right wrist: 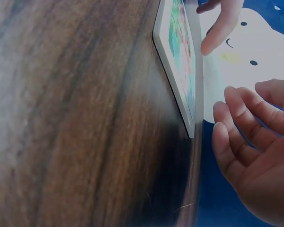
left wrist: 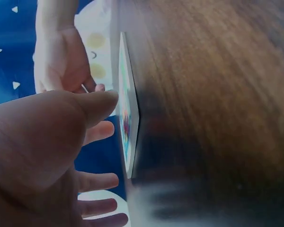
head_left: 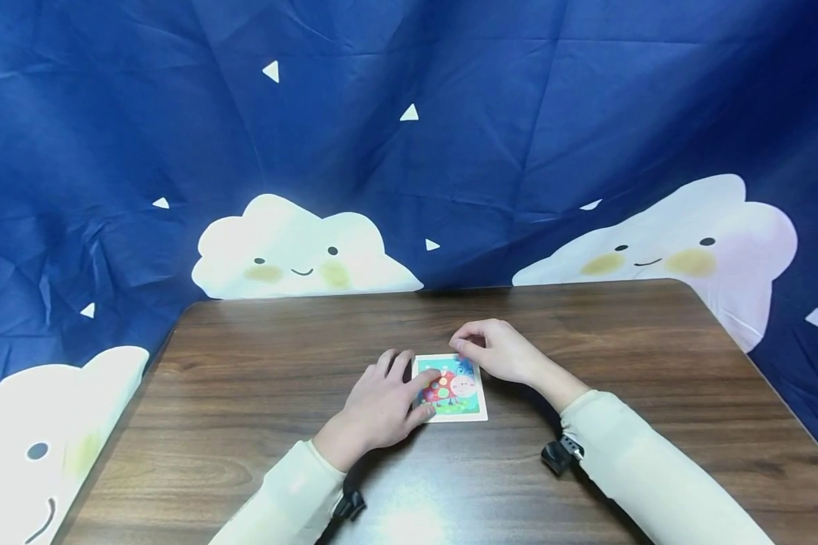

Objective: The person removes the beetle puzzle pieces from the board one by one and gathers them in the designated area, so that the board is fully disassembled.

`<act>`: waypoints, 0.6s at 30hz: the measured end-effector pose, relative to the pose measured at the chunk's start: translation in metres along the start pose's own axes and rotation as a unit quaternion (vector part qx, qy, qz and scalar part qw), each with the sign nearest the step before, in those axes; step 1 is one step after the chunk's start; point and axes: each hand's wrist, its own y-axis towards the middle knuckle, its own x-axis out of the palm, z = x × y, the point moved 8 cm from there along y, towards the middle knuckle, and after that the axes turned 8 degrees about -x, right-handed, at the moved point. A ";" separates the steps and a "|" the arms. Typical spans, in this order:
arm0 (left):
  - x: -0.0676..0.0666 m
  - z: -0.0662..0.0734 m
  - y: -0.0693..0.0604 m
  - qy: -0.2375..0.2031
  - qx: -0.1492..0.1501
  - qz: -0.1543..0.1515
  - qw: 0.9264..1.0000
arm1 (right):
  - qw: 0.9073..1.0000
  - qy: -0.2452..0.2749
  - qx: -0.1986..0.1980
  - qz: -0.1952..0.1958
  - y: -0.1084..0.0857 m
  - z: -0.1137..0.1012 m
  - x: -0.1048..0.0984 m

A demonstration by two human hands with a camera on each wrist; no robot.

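Note:
A small, flat square picture board [head_left: 460,405] with a white border lies on the wooden table, printed with a red, spotted ladybug on a green-blue ground. Over its left side my left hand [head_left: 382,405] is spread, index finger above the picture and thumb at the lower left edge. The left wrist view shows the thumb tip [left wrist: 109,101] close to the board's face [left wrist: 125,109]; contact is hard to tell. My right hand [head_left: 504,352] hovers by the far right corner, fingers loosely bent. Nothing shows between those fingers [right wrist: 248,125] in the right wrist view.
The brown wooden table [head_left: 245,393] ends at a back edge against a blue cloth [head_left: 450,166] printed with white clouds and triangles. A black wrist device [head_left: 560,456] sits at the right sleeve, and another black device [head_left: 349,505] at the left.

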 end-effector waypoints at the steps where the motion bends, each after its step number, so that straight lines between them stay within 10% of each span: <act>1: 0.002 0.000 0.000 0.003 -0.002 -0.006 1.000 | 1.000 0.002 0.001 -0.003 0.001 0.000 0.000; 18: 0.007 0.005 0.000 0.018 0.002 -0.030 0.999 | 0.996 0.048 -0.016 -0.068 0.015 -0.002 0.018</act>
